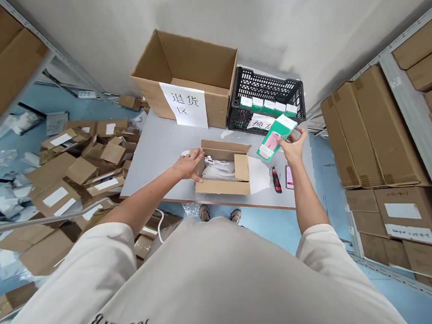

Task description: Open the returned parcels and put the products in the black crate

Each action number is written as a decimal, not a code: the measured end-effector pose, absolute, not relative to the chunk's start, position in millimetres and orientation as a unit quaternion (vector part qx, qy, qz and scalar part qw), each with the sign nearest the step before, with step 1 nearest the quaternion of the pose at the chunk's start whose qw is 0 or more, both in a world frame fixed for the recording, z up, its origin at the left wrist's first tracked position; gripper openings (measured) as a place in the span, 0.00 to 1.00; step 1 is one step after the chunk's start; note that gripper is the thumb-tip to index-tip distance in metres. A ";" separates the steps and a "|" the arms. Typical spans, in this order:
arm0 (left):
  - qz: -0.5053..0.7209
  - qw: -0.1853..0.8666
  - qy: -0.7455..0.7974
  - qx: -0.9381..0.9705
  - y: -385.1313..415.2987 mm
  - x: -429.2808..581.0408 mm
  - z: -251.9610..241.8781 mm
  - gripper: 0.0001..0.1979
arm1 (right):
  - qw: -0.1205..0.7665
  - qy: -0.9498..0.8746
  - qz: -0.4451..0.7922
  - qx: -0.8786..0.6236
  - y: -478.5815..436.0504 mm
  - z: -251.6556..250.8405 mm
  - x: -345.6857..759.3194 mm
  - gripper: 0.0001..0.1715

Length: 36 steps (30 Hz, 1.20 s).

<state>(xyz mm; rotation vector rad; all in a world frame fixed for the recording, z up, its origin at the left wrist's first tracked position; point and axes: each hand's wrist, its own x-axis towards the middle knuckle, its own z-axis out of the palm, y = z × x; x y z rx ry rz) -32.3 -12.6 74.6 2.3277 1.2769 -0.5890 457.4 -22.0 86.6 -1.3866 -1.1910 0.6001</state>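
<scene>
My right hand (295,147) is raised over the right side of the grey table (164,148), closed on a green and pink product box (277,136) that it holds tilted. My left hand (189,165) rests against the left flap of a small open cardboard box (224,182) on the table, fingers curled on its edge. Crumpled white wrapping (218,168) lies inside that box.
A large open carton (185,77) with a paper sign stands at the table's back, beside a black crate (268,89) holding several green boxes. A red utility knife (276,180) and a phone (289,177) lie at the right. Discarded cartons (80,171) cover the floor left; shelves with cartons (389,145) stand right.
</scene>
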 end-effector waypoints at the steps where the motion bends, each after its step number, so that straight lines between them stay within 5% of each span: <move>1: -0.211 0.204 0.463 0.836 -14.5 -31.3 78.1 0.76 | 0.567 -0.493 0.264 -0.604 -23.9 71.6 466.2 0.60; 8: -0.137 0.144 0.517 0.833 -33.6 -21.4 102.4 0.46 | 0.520 -0.354 0.291 -0.721 -45.7 -38.7 475.2 0.45; 11: -0.103 0.126 0.547 0.821 -42.6 -18.6 107.4 0.40 | 0.503 -0.348 0.307 -0.729 -61.2 -63.6 467.6 0.43; 22: -0.070 0.157 0.538 0.825 -41.9 -10.5 107.3 0.45 | 0.441 -0.434 0.248 -0.745 -102.6 -25.2 452.5 0.59; 25: -0.058 0.208 0.494 0.842 -39.5 -10.2 106.4 0.55 | 0.425 -0.493 0.228 -0.724 -115.2 0.9 439.9 0.51; 29: -0.069 0.254 0.437 0.860 -38.3 -7.5 99.6 0.69 | 0.356 -0.599 0.379 -0.609 -128.5 22.7 405.3 0.43; 36: -0.095 0.245 0.468 0.844 -27.0 10.9 83.9 0.55 | 0.255 -0.600 0.434 -0.621 -124.0 19.1 350.5 0.47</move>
